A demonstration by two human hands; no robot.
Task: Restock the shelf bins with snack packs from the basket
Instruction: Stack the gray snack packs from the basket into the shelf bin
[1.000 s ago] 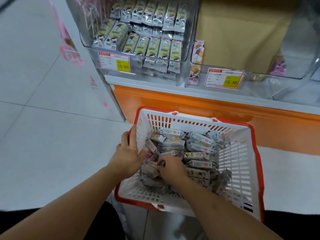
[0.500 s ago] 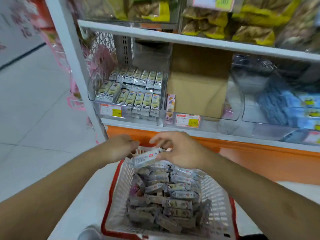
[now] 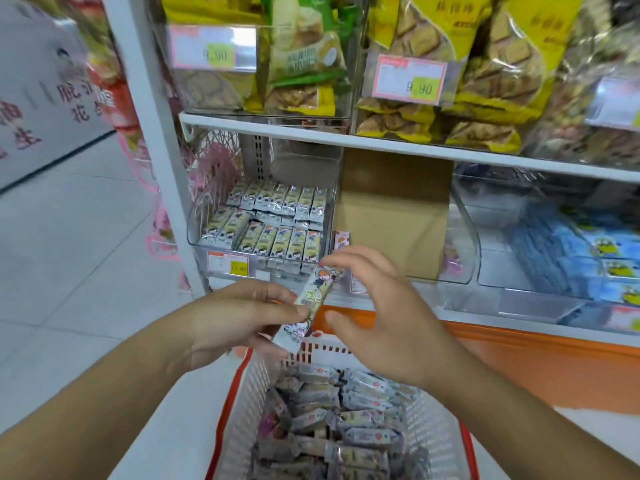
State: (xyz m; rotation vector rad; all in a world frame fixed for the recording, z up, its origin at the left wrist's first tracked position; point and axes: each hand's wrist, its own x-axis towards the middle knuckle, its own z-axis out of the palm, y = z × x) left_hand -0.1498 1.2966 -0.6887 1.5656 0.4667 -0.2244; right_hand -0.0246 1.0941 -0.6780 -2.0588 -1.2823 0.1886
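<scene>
Item in hand: one snack pack (image 3: pixel 309 301), long and narrow, pale green and white with a cartoon figure, held tilted above the far rim of the basket (image 3: pixel 242 382).

Change: a second ago both hands were down among the packs in the basket; half a second ago one pack was lifted clear between them; now it is raised higher, in front of the shelf edge, and the view has swung up from the basket to the shelves.

Left hand (image 3: pixel 239 317): grip closed on the pack, thumb pinching its middle.

Right hand (image 3: pixel 377 306): fingers spread and relaxed just beside the upper end of the pack, holding nothing; whether a fingertip touches the wrapper cannot be told.

Basket: white with red rim, near and below the hands, still holding many packs in a loose heap.

Target, by judgement: the clear bin (image 3: pixel 201 233) on the lower shelf, far and left of the hands, holds two rows of packs of matching look, with a price label (image 3: pixel 228 263) on its front. The bin to its right holds a cardboard box (image 3: pixel 391 216) and a few pink packs.

Meaning for the task: one pack is out of the basket and on its way; it is not yet in a bin. Placing it on the matching rows looks like the next step, and much stock remains.
</scene>
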